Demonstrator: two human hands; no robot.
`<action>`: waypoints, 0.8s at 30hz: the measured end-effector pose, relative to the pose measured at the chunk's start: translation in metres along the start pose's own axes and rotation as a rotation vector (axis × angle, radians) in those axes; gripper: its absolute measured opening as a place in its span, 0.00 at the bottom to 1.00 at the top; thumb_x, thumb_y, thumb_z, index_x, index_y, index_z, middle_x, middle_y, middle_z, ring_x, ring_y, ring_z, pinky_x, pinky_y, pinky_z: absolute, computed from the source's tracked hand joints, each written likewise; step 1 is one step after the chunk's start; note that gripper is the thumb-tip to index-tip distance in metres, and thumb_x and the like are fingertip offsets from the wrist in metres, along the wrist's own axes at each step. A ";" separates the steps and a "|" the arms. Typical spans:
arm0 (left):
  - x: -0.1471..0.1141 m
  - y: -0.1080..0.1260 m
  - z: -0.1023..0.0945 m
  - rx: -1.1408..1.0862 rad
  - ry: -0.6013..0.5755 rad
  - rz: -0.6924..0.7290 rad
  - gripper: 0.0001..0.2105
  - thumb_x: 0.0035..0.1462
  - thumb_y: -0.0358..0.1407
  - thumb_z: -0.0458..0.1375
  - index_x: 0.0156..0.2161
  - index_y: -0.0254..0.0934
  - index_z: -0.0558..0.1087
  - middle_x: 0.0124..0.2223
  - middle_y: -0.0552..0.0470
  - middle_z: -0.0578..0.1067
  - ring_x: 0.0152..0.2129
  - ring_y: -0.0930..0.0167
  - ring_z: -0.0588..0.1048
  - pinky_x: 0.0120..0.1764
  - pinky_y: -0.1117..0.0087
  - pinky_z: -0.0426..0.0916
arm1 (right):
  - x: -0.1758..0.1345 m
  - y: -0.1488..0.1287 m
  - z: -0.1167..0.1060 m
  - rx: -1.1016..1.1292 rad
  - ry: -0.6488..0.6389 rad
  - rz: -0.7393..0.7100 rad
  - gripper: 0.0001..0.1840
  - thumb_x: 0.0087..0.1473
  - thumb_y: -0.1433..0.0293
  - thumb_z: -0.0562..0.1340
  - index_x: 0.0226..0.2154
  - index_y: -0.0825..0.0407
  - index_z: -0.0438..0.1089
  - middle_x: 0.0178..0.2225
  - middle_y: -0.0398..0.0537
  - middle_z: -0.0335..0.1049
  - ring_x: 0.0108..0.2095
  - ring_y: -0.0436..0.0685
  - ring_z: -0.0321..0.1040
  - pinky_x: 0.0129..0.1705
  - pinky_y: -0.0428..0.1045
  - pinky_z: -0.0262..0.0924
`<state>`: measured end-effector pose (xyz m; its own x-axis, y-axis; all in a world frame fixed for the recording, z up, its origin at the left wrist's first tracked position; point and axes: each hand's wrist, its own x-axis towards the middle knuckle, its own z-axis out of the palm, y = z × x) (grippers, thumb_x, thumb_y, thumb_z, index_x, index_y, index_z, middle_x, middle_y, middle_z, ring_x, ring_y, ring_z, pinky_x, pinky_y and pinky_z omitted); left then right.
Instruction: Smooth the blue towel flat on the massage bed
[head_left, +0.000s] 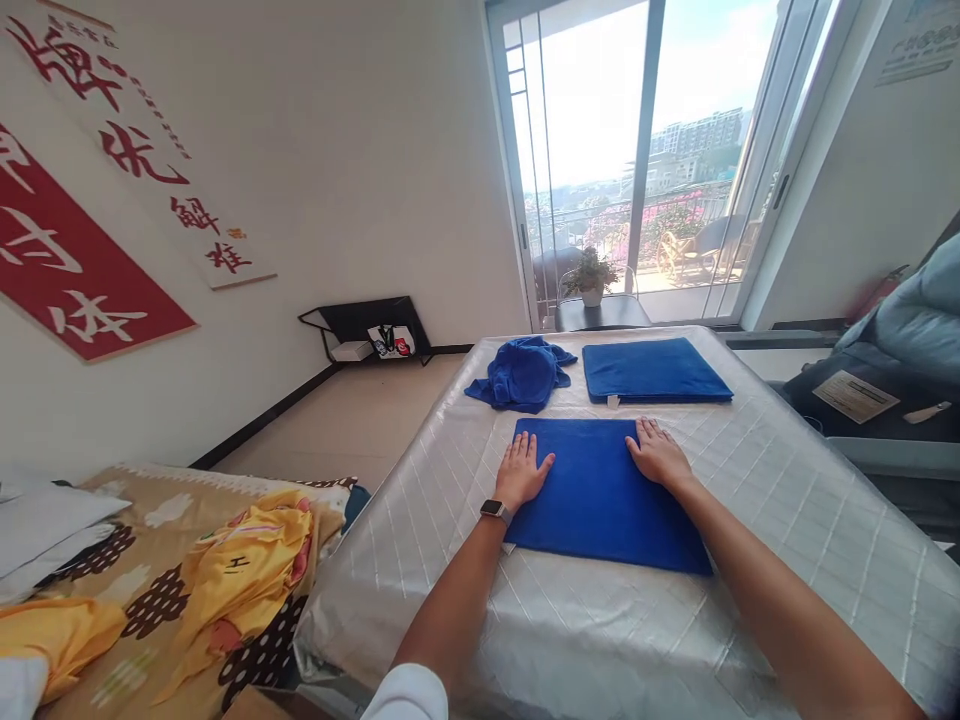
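Observation:
A flat, folded blue cloth (600,500) lies on the plastic-covered mattress (600,640) in front of me. My left hand (521,470) rests flat on its left edge, fingers spread, a watch on the wrist. At the cloth's far right corner my right hand (660,450) also lies flat with the fingers stretched out. Beyond it sits a second folded blue cloth (652,368), neatly squared, with a small white tag at its near edge. A crumpled blue cloth (527,375) is heaped to the left of that one.
To the left, a patterned brown cover (150,510) carries yellow clothing (251,560) and white cloth (52,530). A potted plant (592,275) stands on a chair by the glass door. On the right are a dark bag (832,385) and grey-blue bedding (915,320).

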<state>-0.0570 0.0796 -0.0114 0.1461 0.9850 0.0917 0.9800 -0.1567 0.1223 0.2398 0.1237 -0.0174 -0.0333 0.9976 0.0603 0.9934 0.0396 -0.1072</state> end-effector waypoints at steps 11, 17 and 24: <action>0.027 0.056 -0.007 0.007 -0.005 0.160 0.37 0.69 0.55 0.30 0.68 0.27 0.55 0.70 0.36 0.55 0.68 0.61 0.51 0.67 0.59 0.47 | -0.003 -0.002 0.001 0.041 0.032 0.012 0.37 0.67 0.58 0.39 0.69 0.64 0.47 0.71 0.59 0.43 0.71 0.60 0.37 0.69 0.56 0.36; 0.068 0.165 0.019 -0.131 -0.007 0.443 0.32 0.71 0.50 0.30 0.68 0.31 0.54 0.69 0.40 0.58 0.67 0.65 0.55 0.66 0.59 0.52 | -0.008 0.006 0.005 0.010 0.054 -0.054 0.34 0.64 0.66 0.42 0.69 0.64 0.48 0.71 0.57 0.42 0.71 0.59 0.36 0.69 0.54 0.37; 0.070 0.111 0.018 -0.071 -0.021 0.310 0.34 0.69 0.52 0.30 0.69 0.34 0.54 0.71 0.45 0.54 0.68 0.65 0.50 0.68 0.59 0.45 | -0.005 0.002 0.002 0.008 0.039 -0.005 0.36 0.66 0.60 0.39 0.69 0.65 0.47 0.71 0.58 0.44 0.70 0.61 0.39 0.69 0.56 0.37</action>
<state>0.0648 0.1322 -0.0096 0.4403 0.8905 0.1147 0.8763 -0.4540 0.1610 0.2413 0.1191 -0.0197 -0.0336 0.9945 0.0997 0.9923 0.0450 -0.1150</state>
